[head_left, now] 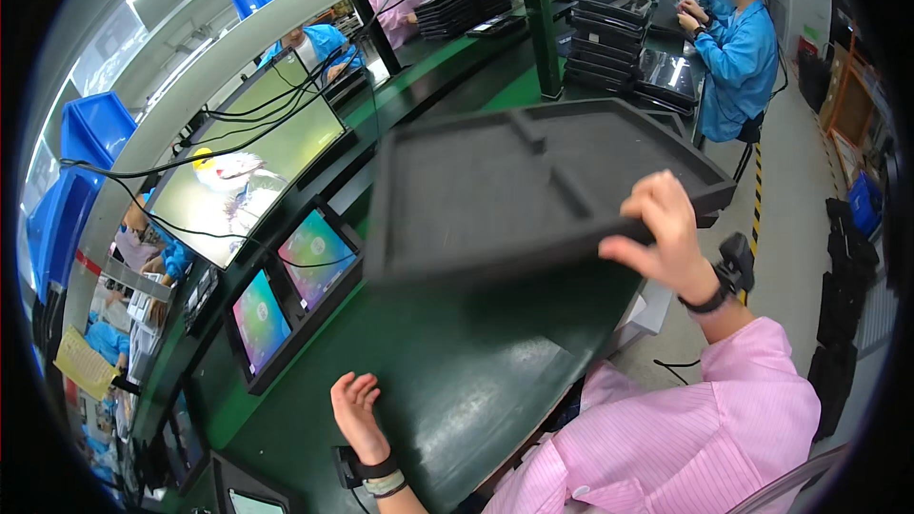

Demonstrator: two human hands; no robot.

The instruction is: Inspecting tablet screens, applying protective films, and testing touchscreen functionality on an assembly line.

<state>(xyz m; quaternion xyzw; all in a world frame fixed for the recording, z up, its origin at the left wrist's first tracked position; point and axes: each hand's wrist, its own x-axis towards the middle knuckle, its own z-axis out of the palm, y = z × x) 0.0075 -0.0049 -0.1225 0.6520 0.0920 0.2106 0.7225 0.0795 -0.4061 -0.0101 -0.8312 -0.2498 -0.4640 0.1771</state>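
Observation:
A large black foam-like tray (457, 190) with a raised rim and short divider bars hangs tilted over the bench, its left part smeared by motion. My right hand (666, 238) grips the tray's near right rim, fingers bent over the top and thumb lower down. Over the near part of the green bench, my left hand (357, 409) is open with loosely curled fingers and holds nothing. Two tablets with lit, colourful screens (319, 257) lie in a black tray (286, 362) beyond my left hand.
A large monitor (248, 162) stands behind the bench, with black cables (276, 105) hanging before it. Stacks of black trays (600, 48) stand at the back right, where a person in blue (743, 67) sits. Blue bins (95, 128) are at the left.

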